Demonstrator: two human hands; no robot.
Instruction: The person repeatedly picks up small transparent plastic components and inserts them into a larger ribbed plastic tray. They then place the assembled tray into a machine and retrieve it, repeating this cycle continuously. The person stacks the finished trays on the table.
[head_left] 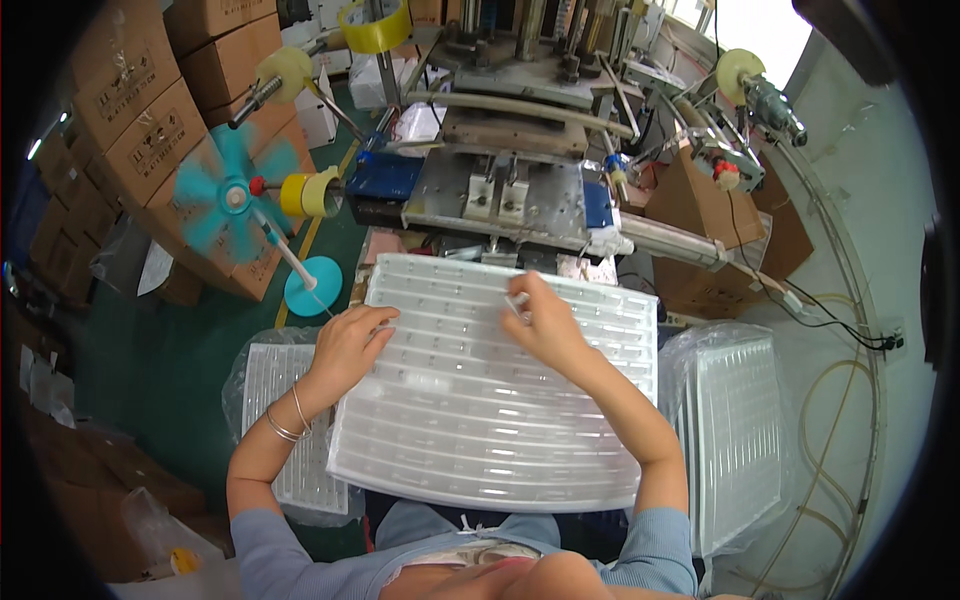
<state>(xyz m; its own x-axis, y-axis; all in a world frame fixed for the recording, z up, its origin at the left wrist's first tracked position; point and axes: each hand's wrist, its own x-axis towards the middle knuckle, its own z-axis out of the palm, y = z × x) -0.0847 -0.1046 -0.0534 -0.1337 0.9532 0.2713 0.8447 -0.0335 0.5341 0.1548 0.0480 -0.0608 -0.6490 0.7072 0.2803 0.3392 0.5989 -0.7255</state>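
Observation:
A large white tray point(470, 400) with long rows of small clear pieces lies in front of me, above my lap. My left hand point(348, 345) rests at the tray's left edge. Its thumb and index finger are bent and a little apart, with nothing visible between them; the other fingers are partly hidden. Over the upper middle of the tray, my right hand point(545, 322) is closed in a pinch on a small clear piece point(517, 301). That piece is too small to make out in detail.
A press machine point(500, 195) with a metal bed stands beyond the tray. More white trays are stacked in plastic at the right point(740, 430) and left point(290, 400). A turquoise fan point(237, 196) and cardboard boxes point(155, 140) are at the left. Cables point(850, 335) run along the right wall.

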